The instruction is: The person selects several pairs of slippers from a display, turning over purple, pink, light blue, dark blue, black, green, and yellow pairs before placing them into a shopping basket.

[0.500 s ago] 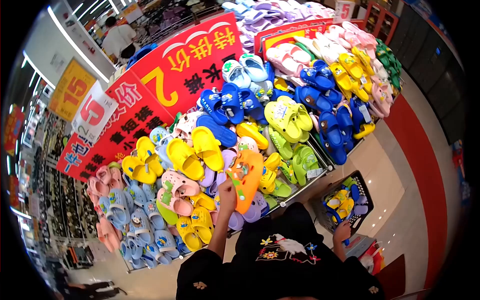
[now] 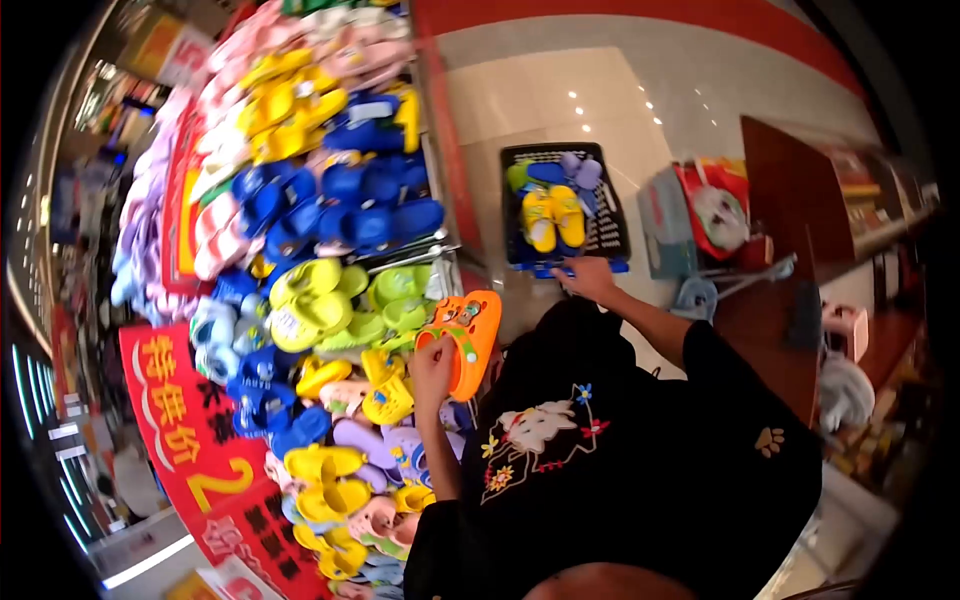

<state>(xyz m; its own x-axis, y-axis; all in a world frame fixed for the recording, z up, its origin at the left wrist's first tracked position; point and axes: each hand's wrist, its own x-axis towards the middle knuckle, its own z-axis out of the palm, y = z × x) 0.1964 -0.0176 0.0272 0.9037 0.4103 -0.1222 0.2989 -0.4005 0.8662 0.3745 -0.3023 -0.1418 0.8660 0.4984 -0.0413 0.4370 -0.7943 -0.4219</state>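
My left hand (image 2: 433, 368) is closed on an orange clog (image 2: 478, 335) with small charms on it, held above the front edge of the shoe display. Close by lie lime-green clogs (image 2: 310, 300) and yellow clogs (image 2: 385, 400). My right hand (image 2: 588, 279) grips the blue handle (image 2: 545, 270) of a black shopping basket (image 2: 612, 238). Inside the basket are yellow clogs (image 2: 553, 218) with purple, blue and green footwear around them.
Piled clogs and slippers, among them blue slippers (image 2: 370, 220), fill the display to my left. A red price sign (image 2: 165, 420) stands along it. Right of the basket are a grey-blue box (image 2: 665, 225), a red bag (image 2: 715, 205) and a brown panel (image 2: 790, 190).
My view has swung right, toward the basket. The orange clog, still in my left hand, is nearer the display's edge. My right hand keeps hold of the basket handle.
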